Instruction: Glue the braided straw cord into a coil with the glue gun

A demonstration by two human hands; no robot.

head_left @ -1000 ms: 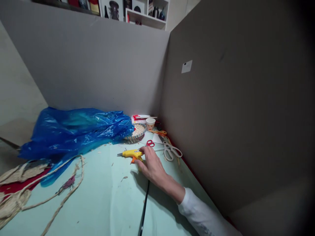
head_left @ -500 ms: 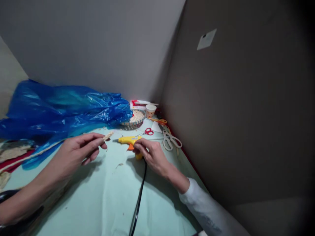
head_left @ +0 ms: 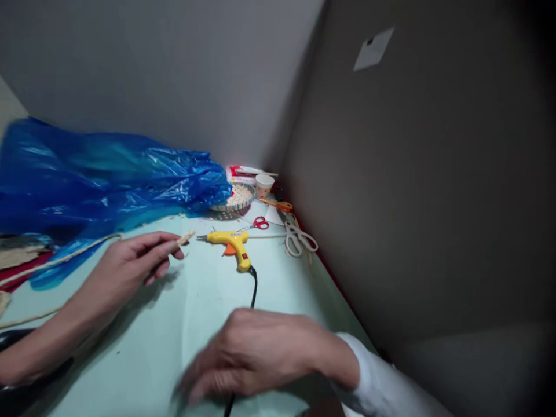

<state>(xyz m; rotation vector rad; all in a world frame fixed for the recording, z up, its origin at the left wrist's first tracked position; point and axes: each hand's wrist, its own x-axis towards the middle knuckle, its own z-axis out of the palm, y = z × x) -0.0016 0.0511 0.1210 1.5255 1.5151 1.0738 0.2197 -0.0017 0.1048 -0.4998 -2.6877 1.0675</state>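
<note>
My left hand (head_left: 130, 263) pinches the end of a tan straw rope (head_left: 186, 237) between thumb and fingers, just left of the glue gun's nozzle. A yellow hot glue gun (head_left: 229, 243) with an orange trigger lies on the pale green table cover (head_left: 186, 313), its black cord (head_left: 253, 286) running toward me. My right hand (head_left: 256, 353) hovers low over the cord near the front edge, palm down, blurred by motion, touching nothing that I can make out.
A crumpled blue plastic bag (head_left: 108, 174) fills the back left. In the far corner sit a woven basket (head_left: 237, 200), a paper cup (head_left: 263, 185), red scissors (head_left: 260, 223), orange scissors (head_left: 280, 204) and white scissors (head_left: 297, 238). Grey partition walls (head_left: 412, 174) close the back and right.
My right hand let go of the glue gun and drew back toward me. My left hand came in with the rope end and holds near the nozzle. The camera tilted down.
</note>
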